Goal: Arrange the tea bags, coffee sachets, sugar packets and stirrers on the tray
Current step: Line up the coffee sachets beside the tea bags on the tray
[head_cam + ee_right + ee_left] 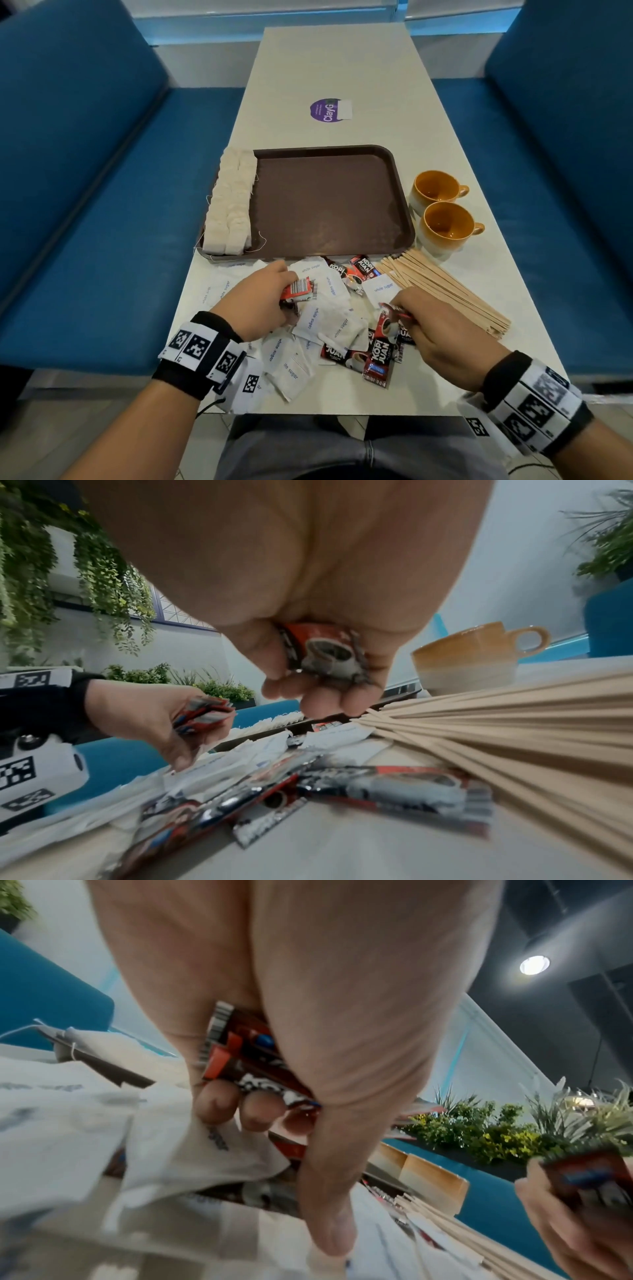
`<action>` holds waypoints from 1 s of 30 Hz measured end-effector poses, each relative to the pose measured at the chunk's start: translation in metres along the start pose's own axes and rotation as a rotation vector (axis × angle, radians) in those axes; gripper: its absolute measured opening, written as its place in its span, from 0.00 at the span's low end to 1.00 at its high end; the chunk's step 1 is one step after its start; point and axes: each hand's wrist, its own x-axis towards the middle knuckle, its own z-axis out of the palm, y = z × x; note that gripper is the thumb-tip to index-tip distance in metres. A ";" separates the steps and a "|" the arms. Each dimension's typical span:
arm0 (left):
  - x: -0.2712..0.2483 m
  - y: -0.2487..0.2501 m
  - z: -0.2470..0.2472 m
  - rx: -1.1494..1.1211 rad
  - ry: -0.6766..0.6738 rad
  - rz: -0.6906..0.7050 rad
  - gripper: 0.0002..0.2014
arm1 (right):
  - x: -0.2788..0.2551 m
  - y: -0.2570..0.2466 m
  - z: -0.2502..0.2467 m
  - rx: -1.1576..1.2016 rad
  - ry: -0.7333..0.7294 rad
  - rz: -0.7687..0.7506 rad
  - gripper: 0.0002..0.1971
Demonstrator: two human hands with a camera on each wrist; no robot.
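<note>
Our left hand [260, 301] is curled around a small bunch of red Kopi Juan coffee sachets [297, 290]; the left wrist view shows them pressed between thumb and bent fingers [215, 1104], barcode edges sticking out. Our right hand [442, 329] grips more red sachets [394, 310], fingers closed around them; the right wrist view shows a coffee-cup print on the sachet [325, 653] inside the fist.

Both hands hang low over the mixed pile on the white table [342, 68]. Under and between the hands lie white sugar packets [311, 322], overlapping, some printed side up. Loose coffee sachets [378, 356] lie just left of the right hand and below it; a few more [363, 269] lie beyond the hands, near the tray's closest edge.

Right of the right hand, touching the pile, a fanned bundle of wooden stirrers [445, 287] lies flat on the table, running away from the wrist towards the far left.

Beyond both hands sits the brown tray [329, 205]. Tea bags [231, 209] are lined up in a neat stack along its left side, beyond the left hand, strings trailing over the rim. The remaining tray floor is bare brown.

Beyond the right hand, just beside the tray's right rim, stand two orange cups [445, 219], upright, handles pointing right, touching or nearly so. A purple round sticker [329, 109] sits on the table further out. Blue bench seats [102, 205] flank the table on both sides.
</note>
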 end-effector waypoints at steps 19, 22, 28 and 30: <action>-0.014 0.007 -0.045 -0.839 0.497 -0.096 0.14 | 0.019 -0.004 0.013 -0.315 -0.194 -0.067 0.19; -0.019 0.005 -0.046 -1.082 0.508 -0.065 0.12 | 0.024 -0.008 0.010 -0.295 -0.170 -0.061 0.17; -0.022 0.020 -0.036 -1.381 0.520 -0.071 0.10 | 0.027 -0.011 -0.003 -0.094 -0.015 -0.051 0.09; -0.019 0.027 -0.030 -1.337 0.448 -0.048 0.13 | 0.024 -0.012 -0.008 -0.013 0.087 -0.047 0.11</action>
